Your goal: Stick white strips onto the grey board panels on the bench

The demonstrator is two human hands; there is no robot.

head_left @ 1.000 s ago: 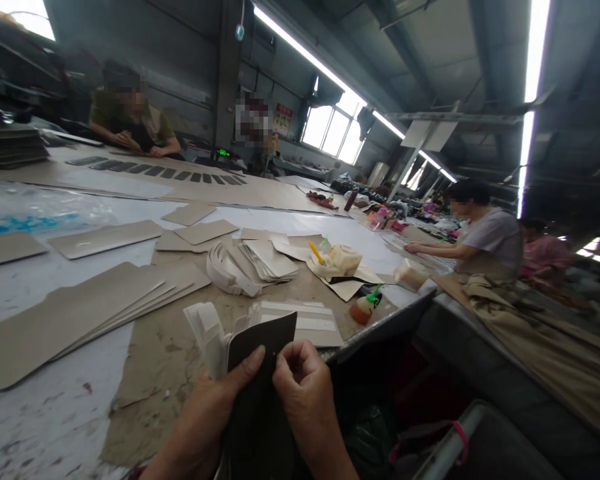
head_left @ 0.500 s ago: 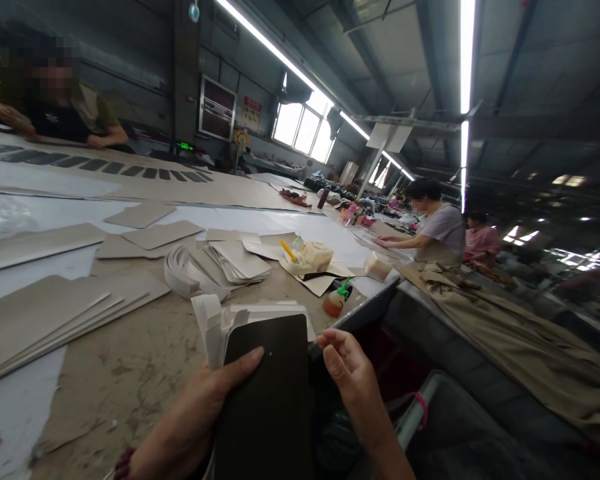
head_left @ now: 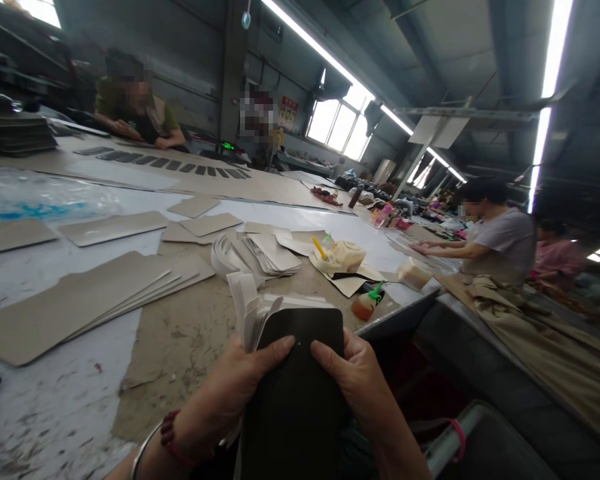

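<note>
Head view: both hands' thumbs [head_left: 325, 351] flat on dark piece [head_left: 295, 393].

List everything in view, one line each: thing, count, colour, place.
dark sheet: one, black, held upright in both hands
white pieces: a stack, white, fanned behind the dark sheet
cardboard panels: several, grey-brown, layered on the table at left
cut pieces: a fanned pile, whitish, mid-table
glue bottle: one, orange with a green cap, near the table edge
plastic sheet: one, clear with blue, far left
dark strips: a row, dark, on the far board
table: one, white and stained
co-workers: at least three, seated at the tables
left hand: thumb on the dark sheet, red bead bracelet at the wrist
right hand: thumb on the dark sheet
</note>
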